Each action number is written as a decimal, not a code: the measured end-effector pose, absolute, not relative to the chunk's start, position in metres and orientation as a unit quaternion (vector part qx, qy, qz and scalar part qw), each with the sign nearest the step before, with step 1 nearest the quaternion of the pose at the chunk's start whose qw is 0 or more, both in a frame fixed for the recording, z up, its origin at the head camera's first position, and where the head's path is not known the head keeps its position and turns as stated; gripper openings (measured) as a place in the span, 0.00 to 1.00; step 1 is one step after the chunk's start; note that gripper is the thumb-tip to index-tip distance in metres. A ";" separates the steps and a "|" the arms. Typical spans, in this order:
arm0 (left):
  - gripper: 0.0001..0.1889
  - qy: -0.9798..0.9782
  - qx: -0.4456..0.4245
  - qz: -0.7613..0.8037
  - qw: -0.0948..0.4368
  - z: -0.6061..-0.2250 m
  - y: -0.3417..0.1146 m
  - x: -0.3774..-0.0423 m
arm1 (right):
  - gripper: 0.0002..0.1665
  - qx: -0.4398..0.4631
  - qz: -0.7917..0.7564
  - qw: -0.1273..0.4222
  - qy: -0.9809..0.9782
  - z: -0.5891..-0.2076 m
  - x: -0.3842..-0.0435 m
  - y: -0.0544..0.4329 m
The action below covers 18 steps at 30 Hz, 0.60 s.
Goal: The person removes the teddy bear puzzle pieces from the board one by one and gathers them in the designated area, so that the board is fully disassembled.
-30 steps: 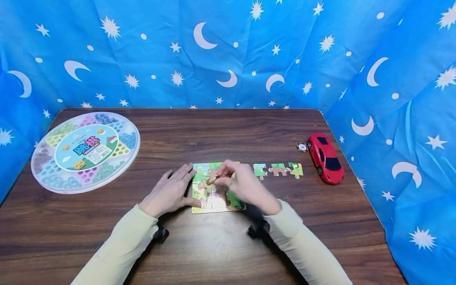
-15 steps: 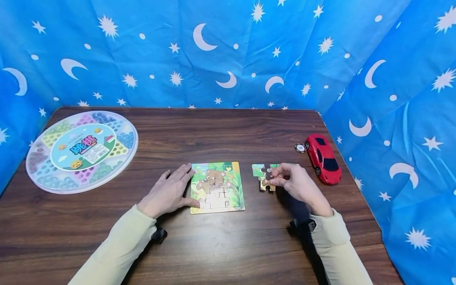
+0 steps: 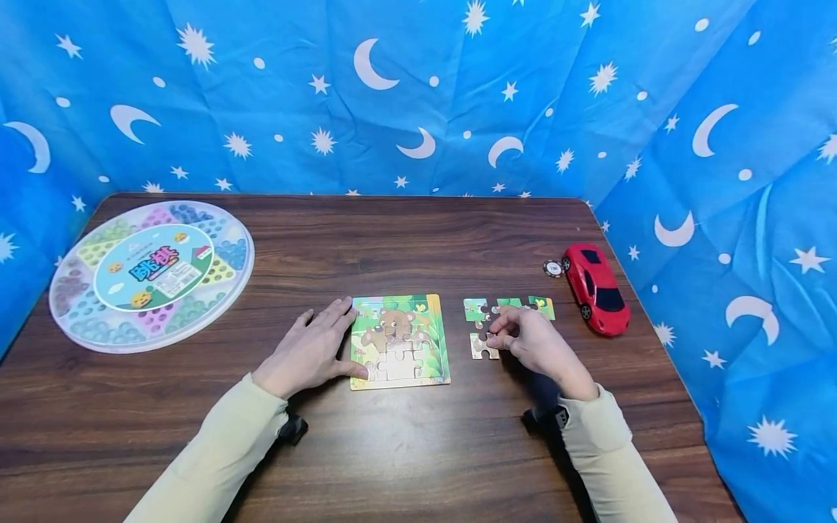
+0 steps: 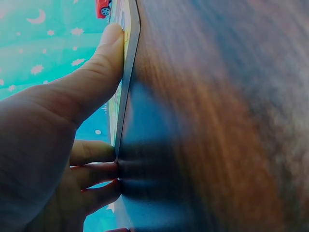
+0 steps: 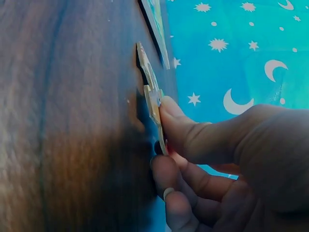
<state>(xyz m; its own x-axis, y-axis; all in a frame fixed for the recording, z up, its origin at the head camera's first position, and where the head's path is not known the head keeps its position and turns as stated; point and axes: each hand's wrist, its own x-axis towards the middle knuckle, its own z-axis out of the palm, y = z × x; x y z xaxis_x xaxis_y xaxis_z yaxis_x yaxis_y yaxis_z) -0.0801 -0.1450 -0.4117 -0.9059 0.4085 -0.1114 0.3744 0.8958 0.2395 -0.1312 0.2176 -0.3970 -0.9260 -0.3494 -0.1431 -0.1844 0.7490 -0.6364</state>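
A bear jigsaw board (image 3: 431, 370) lies mid-table, several pieces fitted in its frame. My left hand (image 3: 307, 356) rests along its left side, fingers extended, thumb on the near left corner; in the left wrist view the thumb (image 4: 99, 72) presses the board's rim. To the right, my right hand (image 3: 543, 349) pinches a jigsaw piece (image 3: 482, 347) between thumb and fingers. The right wrist view has that piece (image 5: 152, 99) tilted close to the tabletop; whether it touches is unclear. Just beyond lie three loose pieces, the middle one partly hidden by my fingers.
A round Chinese checkers set (image 3: 153, 276) lies at the far left. At the right stand a red toy car (image 3: 596, 289) and a poker chip (image 3: 552, 269) beside it. A blue moon-and-star cloth (image 3: 418, 102) hangs behind the wooden table (image 3: 392, 457).
My right hand has moved right from over the board with a piece, uncovering the bear picture. Since then the piece has turned and come lower, nearer me. The left hand has stayed put.
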 end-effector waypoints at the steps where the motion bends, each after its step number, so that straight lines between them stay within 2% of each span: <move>1: 0.54 0.970 0.201 0.107 0.080 -0.412 -0.145 -0.080 | 0.05 -0.143 -0.319 0.128 0.928 -0.397 -0.131 0.217; 18: 0.54 0.970 0.202 0.110 0.077 -0.411 -0.144 -0.079 | 0.06 -0.172 -0.249 0.096 0.948 -0.395 -0.128 0.206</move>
<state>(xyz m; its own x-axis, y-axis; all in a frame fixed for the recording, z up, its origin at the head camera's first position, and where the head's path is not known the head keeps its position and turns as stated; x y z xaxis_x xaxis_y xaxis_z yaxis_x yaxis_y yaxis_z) -0.0793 -0.1445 -0.4113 -0.9066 0.4088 -0.1050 0.3748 0.8942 0.2449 -0.1279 0.2064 -0.3954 -0.9227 -0.3733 -0.0965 -0.2776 0.8167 -0.5059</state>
